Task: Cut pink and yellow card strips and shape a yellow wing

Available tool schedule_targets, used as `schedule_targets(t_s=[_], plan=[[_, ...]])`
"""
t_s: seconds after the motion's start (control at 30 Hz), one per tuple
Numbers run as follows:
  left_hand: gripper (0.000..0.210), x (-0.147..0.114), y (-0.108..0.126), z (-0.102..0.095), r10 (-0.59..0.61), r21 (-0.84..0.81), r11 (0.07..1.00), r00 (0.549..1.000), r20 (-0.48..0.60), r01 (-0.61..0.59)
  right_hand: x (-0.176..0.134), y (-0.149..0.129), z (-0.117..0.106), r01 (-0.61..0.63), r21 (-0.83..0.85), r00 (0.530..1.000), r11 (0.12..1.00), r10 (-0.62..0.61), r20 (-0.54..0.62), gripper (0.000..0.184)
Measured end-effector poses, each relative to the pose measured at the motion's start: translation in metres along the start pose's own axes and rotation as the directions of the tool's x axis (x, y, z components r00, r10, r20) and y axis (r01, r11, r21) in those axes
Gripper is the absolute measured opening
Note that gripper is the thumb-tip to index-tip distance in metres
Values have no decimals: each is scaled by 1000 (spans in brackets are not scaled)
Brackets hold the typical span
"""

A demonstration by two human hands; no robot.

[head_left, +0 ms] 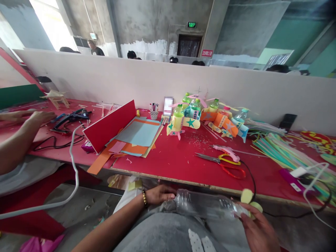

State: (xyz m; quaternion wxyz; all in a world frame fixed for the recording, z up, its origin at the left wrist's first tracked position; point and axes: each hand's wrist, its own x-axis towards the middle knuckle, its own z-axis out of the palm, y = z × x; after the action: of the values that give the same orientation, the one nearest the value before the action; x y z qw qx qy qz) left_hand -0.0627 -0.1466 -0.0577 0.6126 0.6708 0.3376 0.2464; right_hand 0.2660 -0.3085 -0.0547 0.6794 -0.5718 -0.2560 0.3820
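A clear plastic bottle (207,204) lies on its side across my lap, just below the table edge. My left hand (160,195), with a beaded bracelet on the wrist, rests its closed fingers against the bottle's base end. Around the neck end, my right hand (258,224) is closed. Pale yellow paper blades (247,196) stick out beside its fingers, at the neck. On the table above lie scissors (219,159) with yellow and red handles, and a pink glue gun (227,152). Finished bottle airplanes (179,120) with paper wings stand farther back.
Coloured paper sheets (144,133) lie beside a red divider (111,126). Several straws or strips (278,150) and a purple power strip (295,180) are at right. A phone (168,106) leans near a pen cup (154,113). Another person's hands (39,117) work at left.
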Motion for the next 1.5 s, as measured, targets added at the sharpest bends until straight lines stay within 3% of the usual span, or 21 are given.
schedule_targets(t_s=[0.03, 0.1, 0.23, 0.33, 0.5, 0.67, 0.8, 1.2, 1.5], plan=[[35, -5, 9, -2, 41, -79, 997, 979, 202, -25, -1, -9, 9, 14, -16, 1000, 1000, -14, 18, 36], [47, -13, 26, -7, 111, -237, 971, 955, 273, -45, 2, -23, 27, 41, -45, 999, 998, -40, 24, 36], [66, -19, 49, -16, 126, -420, 905, 985, 119, -65, 23, -36, 62, 122, -109, 990, 987, -113, 81, 41], [74, -12, 64, -23, 93, -376, 923, 996, 10, -82, 47, -40, 86, 196, -166, 968, 966, -163, 192, 41], [60, 13, 80, -46, 138, -280, 939, 966, -218, -198, 84, -47, 111, 333, -256, 897, 907, -222, 382, 45], [54, 31, 75, -56, 163, -235, 945, 950, -267, -229, 107, -39, 114, 396, -426, 894, 813, -235, 383, 47], [52, 33, 68, -54, 153, -221, 949, 942, -298, -225, 112, -28, 110, 410, -458, 896, 789, -255, 363, 44], [45, 35, 61, -57, 144, -218, 953, 945, -293, -213, 113, -17, 103, 377, -374, 911, 847, -267, 313, 33], [46, 35, 60, -58, 103, -227, 959, 953, -285, -171, 113, -18, 102, 380, -382, 916, 842, -287, 281, 25]])
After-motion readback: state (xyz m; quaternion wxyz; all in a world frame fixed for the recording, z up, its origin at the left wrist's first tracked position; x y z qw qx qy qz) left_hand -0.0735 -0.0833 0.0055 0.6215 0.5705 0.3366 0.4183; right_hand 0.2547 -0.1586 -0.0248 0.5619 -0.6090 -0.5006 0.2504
